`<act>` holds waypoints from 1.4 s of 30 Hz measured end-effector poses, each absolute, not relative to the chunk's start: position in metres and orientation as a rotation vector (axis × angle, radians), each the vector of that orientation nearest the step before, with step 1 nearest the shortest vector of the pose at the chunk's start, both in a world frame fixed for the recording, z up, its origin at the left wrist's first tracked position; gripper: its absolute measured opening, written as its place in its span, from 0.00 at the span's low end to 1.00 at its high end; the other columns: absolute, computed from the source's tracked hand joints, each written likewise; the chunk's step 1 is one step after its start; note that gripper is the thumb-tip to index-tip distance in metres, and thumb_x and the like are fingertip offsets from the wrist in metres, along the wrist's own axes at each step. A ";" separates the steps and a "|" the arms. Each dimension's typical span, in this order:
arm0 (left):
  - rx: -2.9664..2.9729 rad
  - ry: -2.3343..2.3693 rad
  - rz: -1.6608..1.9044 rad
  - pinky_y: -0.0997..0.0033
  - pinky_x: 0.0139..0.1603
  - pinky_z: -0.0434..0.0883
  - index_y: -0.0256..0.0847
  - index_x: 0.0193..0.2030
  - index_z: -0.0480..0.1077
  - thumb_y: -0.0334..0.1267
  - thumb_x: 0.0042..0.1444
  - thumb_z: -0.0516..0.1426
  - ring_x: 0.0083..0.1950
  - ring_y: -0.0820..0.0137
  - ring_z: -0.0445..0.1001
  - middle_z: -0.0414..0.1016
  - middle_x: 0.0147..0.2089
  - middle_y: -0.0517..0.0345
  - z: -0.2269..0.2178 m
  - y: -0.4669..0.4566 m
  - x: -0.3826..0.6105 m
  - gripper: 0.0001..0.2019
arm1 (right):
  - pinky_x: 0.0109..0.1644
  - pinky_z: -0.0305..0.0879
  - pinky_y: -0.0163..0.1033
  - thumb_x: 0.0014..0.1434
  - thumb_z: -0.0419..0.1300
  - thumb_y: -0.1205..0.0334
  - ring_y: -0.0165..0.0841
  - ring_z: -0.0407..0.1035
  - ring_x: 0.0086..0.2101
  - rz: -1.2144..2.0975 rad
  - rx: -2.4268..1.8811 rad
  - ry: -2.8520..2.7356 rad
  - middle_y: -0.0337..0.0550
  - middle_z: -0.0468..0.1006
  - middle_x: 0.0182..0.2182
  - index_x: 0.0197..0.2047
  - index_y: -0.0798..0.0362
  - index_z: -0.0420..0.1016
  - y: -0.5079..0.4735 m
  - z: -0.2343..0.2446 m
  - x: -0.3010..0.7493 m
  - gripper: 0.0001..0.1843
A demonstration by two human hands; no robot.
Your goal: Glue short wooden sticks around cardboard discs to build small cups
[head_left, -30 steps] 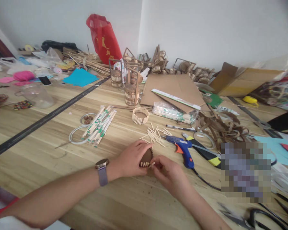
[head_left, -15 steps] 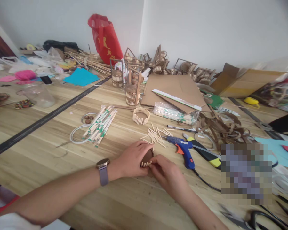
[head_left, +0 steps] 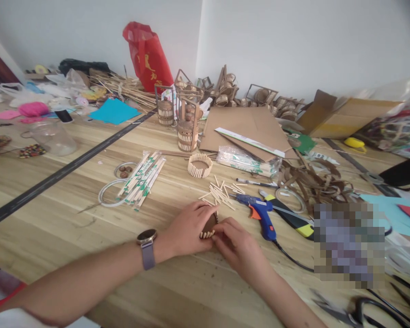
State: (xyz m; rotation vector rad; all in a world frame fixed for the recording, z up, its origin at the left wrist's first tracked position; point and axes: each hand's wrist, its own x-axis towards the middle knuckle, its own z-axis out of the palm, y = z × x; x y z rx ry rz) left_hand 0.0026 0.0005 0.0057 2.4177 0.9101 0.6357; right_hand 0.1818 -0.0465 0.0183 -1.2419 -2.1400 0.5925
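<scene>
My left hand (head_left: 193, 226) is wrapped round a small round brown cardboard cup (head_left: 210, 223) and holds it low over the table. Short pale wooden sticks stand in a row along the cup's near rim. With thumb and finger pinched together, my right hand (head_left: 237, 241) presses at the end of that row on a short stick (head_left: 212, 233), mostly hidden by the fingertips. Just beyond the hands lies a loose heap of short sticks (head_left: 220, 193). A finished-looking ring of sticks round a cardboard base (head_left: 200, 166) stands farther back.
A blue glue gun (head_left: 264, 218) and a black-and-yellow cutter (head_left: 292, 218) lie right of my hands; scissors (head_left: 341, 312) sit at lower right. Wrapped chopsticks (head_left: 141, 180) and tape rolls (head_left: 111, 192) are left. Small stick-covered baskets (head_left: 187, 134) and cardboard sheets (head_left: 242, 120) stand behind.
Both hands keep nearly the same grip on the cup and stick. The right fingers have shifted very slightly at the rim; the whole view has moved a little.
</scene>
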 end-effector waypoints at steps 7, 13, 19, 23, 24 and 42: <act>2.431 0.930 0.648 0.53 0.64 0.64 0.37 0.63 0.58 0.31 0.46 0.61 0.63 0.55 0.63 0.69 0.59 0.44 0.004 0.000 0.001 0.35 | 0.35 0.66 0.40 0.63 0.52 0.54 0.37 0.69 0.29 0.252 -1.642 -1.950 0.43 0.73 0.28 0.34 0.50 0.73 -0.037 0.031 0.233 0.12; 2.442 0.936 0.652 0.53 0.65 0.64 0.38 0.63 0.57 0.31 0.46 0.60 0.63 0.55 0.63 0.69 0.59 0.45 0.005 0.000 0.002 0.35 | 0.41 0.67 0.49 0.58 0.52 0.40 0.48 0.73 0.38 -0.007 -2.051 -1.802 0.54 0.78 0.34 0.36 0.53 0.72 -0.033 0.016 0.273 0.23; 2.436 0.936 0.655 0.52 0.64 0.64 0.38 0.64 0.57 0.30 0.46 0.60 0.63 0.55 0.63 0.69 0.59 0.45 0.004 -0.001 0.002 0.35 | 0.32 0.65 0.45 0.57 0.52 0.46 0.45 0.74 0.30 0.207 -2.193 -1.823 0.53 0.79 0.30 0.33 0.53 0.74 -0.028 0.015 0.272 0.19; 2.430 0.920 0.660 0.51 0.65 0.63 0.40 0.64 0.57 0.30 0.46 0.60 0.63 0.55 0.63 0.69 0.59 0.46 0.003 0.000 0.001 0.35 | 0.28 0.63 0.44 0.54 0.53 0.44 0.44 0.72 0.26 0.252 -2.178 -1.722 0.48 0.77 0.24 0.31 0.51 0.72 -0.029 0.020 0.279 0.19; 2.429 0.918 0.660 0.51 0.64 0.63 0.41 0.64 0.57 0.30 0.46 0.60 0.63 0.55 0.63 0.69 0.59 0.47 0.003 0.000 0.001 0.35 | 0.27 0.62 0.43 0.53 0.53 0.44 0.42 0.71 0.25 0.271 -2.165 -1.676 0.47 0.77 0.23 0.31 0.51 0.72 -0.030 0.022 0.280 0.19; 2.427 0.932 0.651 0.52 0.64 0.63 0.42 0.64 0.56 0.30 0.45 0.60 0.63 0.55 0.63 0.69 0.59 0.46 0.005 0.000 0.001 0.37 | 0.26 0.69 0.36 0.53 0.61 0.46 0.36 0.71 0.24 0.854 -1.775 -1.583 0.41 0.77 0.22 0.26 0.50 0.76 -0.072 0.029 0.259 0.16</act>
